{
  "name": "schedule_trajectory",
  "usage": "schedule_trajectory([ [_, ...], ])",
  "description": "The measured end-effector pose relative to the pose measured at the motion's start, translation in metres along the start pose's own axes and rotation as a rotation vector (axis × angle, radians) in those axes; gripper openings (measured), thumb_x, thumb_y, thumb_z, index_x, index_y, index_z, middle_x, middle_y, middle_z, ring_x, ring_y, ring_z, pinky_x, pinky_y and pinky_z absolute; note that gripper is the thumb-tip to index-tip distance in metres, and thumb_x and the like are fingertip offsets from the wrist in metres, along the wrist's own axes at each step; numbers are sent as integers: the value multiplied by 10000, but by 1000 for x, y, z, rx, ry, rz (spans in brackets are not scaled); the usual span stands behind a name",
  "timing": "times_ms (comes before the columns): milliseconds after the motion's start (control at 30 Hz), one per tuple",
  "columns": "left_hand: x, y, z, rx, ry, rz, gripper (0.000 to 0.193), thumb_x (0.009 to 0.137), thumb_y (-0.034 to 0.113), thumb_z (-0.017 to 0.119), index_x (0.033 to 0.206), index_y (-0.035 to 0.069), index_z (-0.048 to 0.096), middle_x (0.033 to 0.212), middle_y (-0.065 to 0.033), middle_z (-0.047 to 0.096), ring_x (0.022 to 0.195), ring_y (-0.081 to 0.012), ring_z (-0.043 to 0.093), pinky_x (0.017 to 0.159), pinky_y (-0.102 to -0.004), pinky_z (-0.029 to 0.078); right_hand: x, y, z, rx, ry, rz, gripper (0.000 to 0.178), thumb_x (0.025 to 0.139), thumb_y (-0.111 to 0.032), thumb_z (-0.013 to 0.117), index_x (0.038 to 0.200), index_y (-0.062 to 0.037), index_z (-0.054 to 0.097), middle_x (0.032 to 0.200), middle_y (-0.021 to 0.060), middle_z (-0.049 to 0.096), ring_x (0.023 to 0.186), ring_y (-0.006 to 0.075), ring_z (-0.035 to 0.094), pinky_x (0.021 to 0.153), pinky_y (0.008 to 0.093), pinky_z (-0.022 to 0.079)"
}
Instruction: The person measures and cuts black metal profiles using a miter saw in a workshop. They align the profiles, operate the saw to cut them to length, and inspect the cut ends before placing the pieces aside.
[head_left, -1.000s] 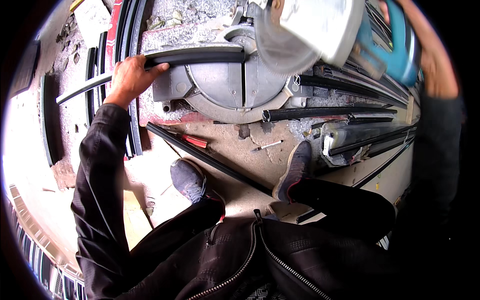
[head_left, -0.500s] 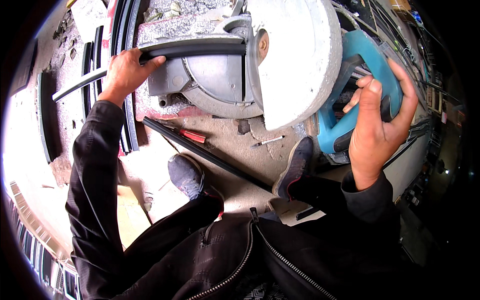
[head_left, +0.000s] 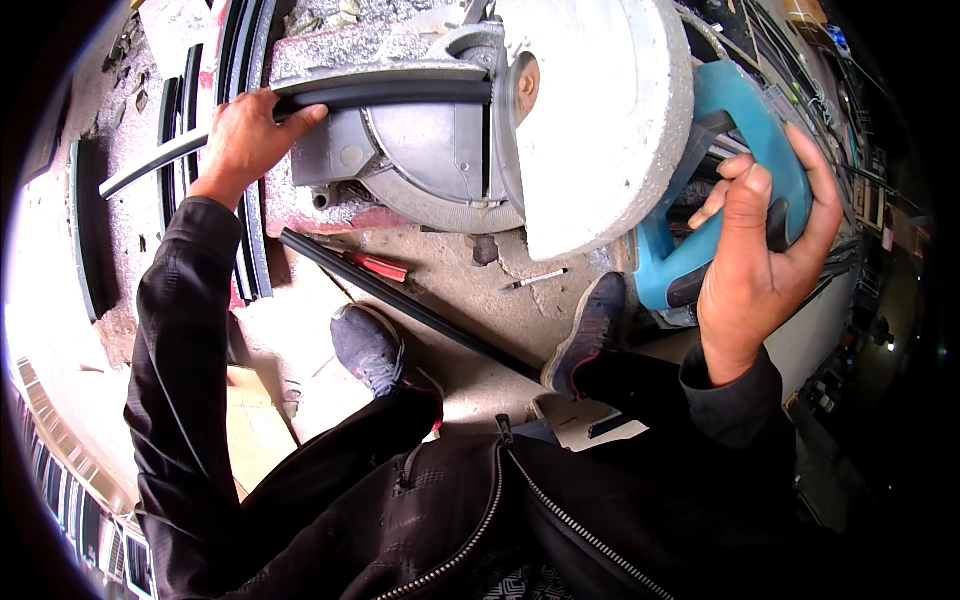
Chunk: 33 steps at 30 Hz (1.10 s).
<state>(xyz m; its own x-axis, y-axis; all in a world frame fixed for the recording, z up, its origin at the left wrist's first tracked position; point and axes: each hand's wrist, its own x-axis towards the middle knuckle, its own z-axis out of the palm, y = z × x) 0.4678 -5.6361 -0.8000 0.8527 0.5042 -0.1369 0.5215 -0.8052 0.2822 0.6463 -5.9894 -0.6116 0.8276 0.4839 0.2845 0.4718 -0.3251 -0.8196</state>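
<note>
My left hand (head_left: 243,140) grips a long dark profile strip (head_left: 400,95), its thumb stretched along the top. The strip lies along the fence of a mitre saw's grey metal table (head_left: 420,145), and its pale, lit end sticks out past my hand to the left. At the strip's right end stands the saw's big whitish, dust-covered blade guard (head_left: 610,130); the blade itself is hidden. My right hand (head_left: 755,250) is wrapped round the saw's teal loop handle (head_left: 735,95), fingers curled through and around it.
On the floor between my shoes (head_left: 370,345) lie another dark strip (head_left: 410,310), a red-handled tool (head_left: 380,266) and a small brush (head_left: 533,280). Several dark profiles (head_left: 240,60) lie left of the saw. Cardboard (head_left: 255,420) rests by my left leg.
The view has shifted slightly. My left hand and the strip sit a touch further left in the picture; both hands keep their grips.
</note>
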Motion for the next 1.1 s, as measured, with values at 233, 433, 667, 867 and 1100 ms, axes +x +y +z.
schedule_trajectory([
  [233, 0, -1, 1, -8, -17, -20, 670, 886, 633, 700, 913, -35, 739, 830, -218, 731, 852, -381, 726, 868, -472, 543, -6, 6, 5, 16, 54, -31, 400, 1012, -83, 633, 1380, -32, 487, 964, 102, 678, 679, 94, 586, 600, 233, 507],
  [433, 1, 0, 0, 0, -12, -16, 691, 879, 659, 690, 912, -29, 741, 819, -211, 730, 840, -382, 726, 863, -475, 541, -5, 3, 4, 17, 51, -14, 398, 1017, -88, 623, 1384, -25, 482, 968, 104, 678, 687, 93, 589, 605, 234, 512],
  [667, 2, -3, 5, -2, -12, -23, 694, 876, 670, 685, 903, -21, 737, 806, -201, 724, 831, -383, 720, 846, -478, 538, 21, -11, -2, -53, 1, -9, 399, 1009, -93, 614, 1379, -1, 496, 961, 96, 696, 715, 82, 598, 640, 225, 533],
  [867, 2, -5, 4, -5, -13, -24, 693, 873, 674, 686, 895, -16, 737, 785, -192, 719, 809, -376, 718, 840, -471, 539, 24, -14, -4, -36, -27, -10, 390, 1002, -85, 616, 1369, 0, 515, 968, 102, 704, 726, 78, 608, 652, 218, 536],
  [1100, 3, -6, 5, 5, -9, -19, 696, 868, 679, 689, 884, -15, 735, 778, -187, 718, 803, -373, 719, 838, -471, 540, 24, -12, -4, -55, -18, -24, 395, 1002, -83, 613, 1374, 0, 509, 964, 105, 702, 719, 80, 608, 637, 223, 542],
])
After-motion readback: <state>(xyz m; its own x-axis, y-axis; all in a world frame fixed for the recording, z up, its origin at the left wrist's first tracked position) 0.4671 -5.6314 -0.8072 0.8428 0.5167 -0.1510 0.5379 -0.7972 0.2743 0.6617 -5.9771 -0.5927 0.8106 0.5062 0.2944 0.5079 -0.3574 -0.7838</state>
